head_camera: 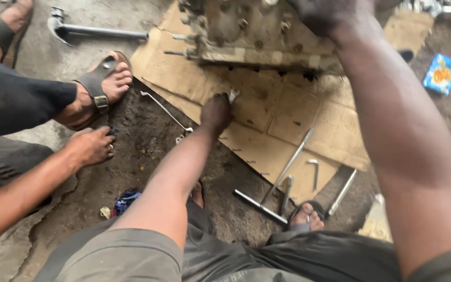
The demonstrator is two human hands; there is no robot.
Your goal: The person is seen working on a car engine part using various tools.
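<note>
My left hand (216,112) reaches down to the stained cardboard sheet (267,109) and pinches a small shiny metal part (233,95) at its fingertips. My right hand (322,15) rests on top of a grimy metal engine block (246,31) with several studs and bolts, which stands on the far end of the cardboard. The right forearm crosses the right side of the view and hides part of the cardboard.
Long metal bars and an L-shaped key (314,169) lie on the cardboard's near edge. A thin wrench (165,110) lies on the oily floor, a heavy hammer-like tool (95,32) farther left. Another person's hand (91,147) and sandalled foot (103,86) are at left. A blue packet (442,74) lies right.
</note>
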